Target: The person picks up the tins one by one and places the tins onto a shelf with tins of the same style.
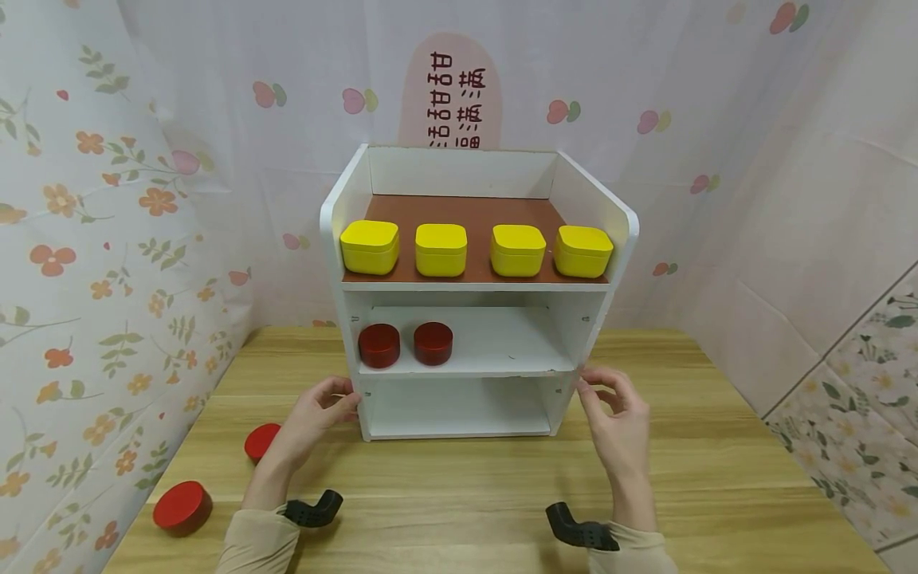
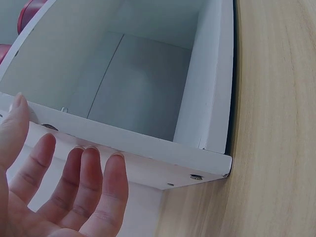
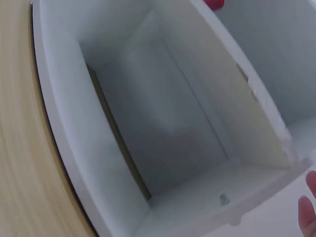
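Standing upright on the wood-grain surface [image 1: 430,502]: one white shelf unit [image 1: 459,408], three tiers, side panels rising above the top board. Left hand [image 1: 315,414]: fingers loosely bent along the outside of the left side panel, thumb at its front edge, level with the bottom compartment. Right hand [image 1: 622,422]: fingers relaxed and bent, tips at the lower outer edge of the right side panel; whether they touch it cannot be told. Top tier, brown board: four yellow boxes [image 1: 441,251] in a row close to the front edge, the outer two just beside the side walls, gaps between all, board exposed behind. Middle tier: two dark red round containers [image 1: 379,346] near the front edge, left half, narrow gap between; open room to their right. Surface, left: two bright red round containers [image 1: 182,509], apart, the farther one partly behind the left forearm. Room for moving: strips of surface either side of the unit and before its bottom edge, between the wrists
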Tool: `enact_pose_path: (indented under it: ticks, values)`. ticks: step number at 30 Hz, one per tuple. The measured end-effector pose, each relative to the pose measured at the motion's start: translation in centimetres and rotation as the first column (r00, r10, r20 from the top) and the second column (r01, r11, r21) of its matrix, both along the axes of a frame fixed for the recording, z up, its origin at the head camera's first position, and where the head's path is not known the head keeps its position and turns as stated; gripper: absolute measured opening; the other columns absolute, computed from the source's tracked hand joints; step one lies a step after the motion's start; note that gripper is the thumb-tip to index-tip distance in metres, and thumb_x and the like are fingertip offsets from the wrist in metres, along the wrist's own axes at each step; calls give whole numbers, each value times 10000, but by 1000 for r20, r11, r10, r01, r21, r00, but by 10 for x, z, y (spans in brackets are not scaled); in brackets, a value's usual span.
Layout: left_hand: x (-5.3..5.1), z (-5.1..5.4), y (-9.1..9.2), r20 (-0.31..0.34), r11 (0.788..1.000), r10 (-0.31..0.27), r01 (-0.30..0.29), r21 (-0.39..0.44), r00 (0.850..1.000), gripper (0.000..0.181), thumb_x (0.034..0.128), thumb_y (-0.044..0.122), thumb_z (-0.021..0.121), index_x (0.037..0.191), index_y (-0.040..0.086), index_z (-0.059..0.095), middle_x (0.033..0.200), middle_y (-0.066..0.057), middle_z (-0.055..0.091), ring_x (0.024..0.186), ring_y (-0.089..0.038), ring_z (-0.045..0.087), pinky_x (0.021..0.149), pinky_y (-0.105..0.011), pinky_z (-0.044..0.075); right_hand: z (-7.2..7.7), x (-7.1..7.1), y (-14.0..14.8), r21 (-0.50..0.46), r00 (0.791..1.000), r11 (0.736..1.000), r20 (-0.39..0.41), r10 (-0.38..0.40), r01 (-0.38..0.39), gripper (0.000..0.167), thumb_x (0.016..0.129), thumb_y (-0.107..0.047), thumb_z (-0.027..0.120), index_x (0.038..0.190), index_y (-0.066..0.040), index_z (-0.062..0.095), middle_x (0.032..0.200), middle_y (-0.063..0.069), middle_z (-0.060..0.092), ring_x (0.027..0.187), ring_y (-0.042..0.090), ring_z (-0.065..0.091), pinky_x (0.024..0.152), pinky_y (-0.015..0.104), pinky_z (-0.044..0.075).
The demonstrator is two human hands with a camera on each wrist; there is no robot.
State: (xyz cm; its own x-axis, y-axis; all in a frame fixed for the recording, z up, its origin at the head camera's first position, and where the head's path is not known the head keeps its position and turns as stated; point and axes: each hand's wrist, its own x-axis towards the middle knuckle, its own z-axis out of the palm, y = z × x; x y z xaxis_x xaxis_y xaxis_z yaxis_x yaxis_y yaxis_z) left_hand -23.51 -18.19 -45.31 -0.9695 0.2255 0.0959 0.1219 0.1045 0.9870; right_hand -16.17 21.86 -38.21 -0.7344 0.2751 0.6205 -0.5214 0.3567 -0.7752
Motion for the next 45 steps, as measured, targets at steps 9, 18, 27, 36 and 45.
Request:
enact_pose_path:
  ticks: [9, 18, 27, 36, 45]
  values:
    - [1, 1, -1, -3, 1000, -2, 2, -3, 1000, 333, 964, 179, 643, 1176, -60, 552, 1160, -210, 538, 995, -285, 624, 876, -404, 549, -28, -20, 21, -63, 994, 997, 105, -28, 34, 150, 879, 97, 648, 1029, 89, 638, 1017, 196, 620, 950, 150, 571, 786, 216, 482]
    - [0, 0, -1, 1, 1000, -7, 7, -7, 1000, 349, 966, 192, 643, 1191, -56, 548, 1162, -203, 533, 999, -288, 623, 872, -372, 551, -43, -34, 29, -68, 965, 998, 259, 36, -19, 238, 917, -31, 673, 1126, 31, 577, 1054, 120, 585, 991, 154, 565, 754, 204, 509]
    - [0, 0, 0, -1, 1000, -4, 4, -1, 1000, 335, 964, 187, 644, 1183, -50, 554, 1152, -188, 541, 981, -273, 629, 859, -368, 554, -42, -34, 26, -72, 938, 995, 334, 90, -69, 171, 921, -4, 654, 996, 80, 525, 949, 109, 551, 879, 146, 567, 722, 282, 573]
    - [-1, -1, 0, 2, 1000, -3, 3, 1, 1000, 332, 964, 184, 644, 1182, -49, 554, 1155, -189, 539, 982, -273, 630, 853, -351, 555, -35, -27, 18, -18, 934, 997, 348, 83, -81, 174, 941, -38, 638, 903, 82, 518, 902, 124, 567, 796, 107, 579, 690, 239, 564]
    - [0, 0, 0, 7, 1000, -4, 4, 0, 1000, 340, 964, 192, 645, 1181, -53, 553, 1158, -192, 536, 992, -277, 625, 860, -355, 553, -65, -45, 34, -70, 915, 993, 387, 111, -90, 243, 950, -151, 663, 961, 49, 525, 921, 107, 601, 854, 179, 602, 735, 343, 587]
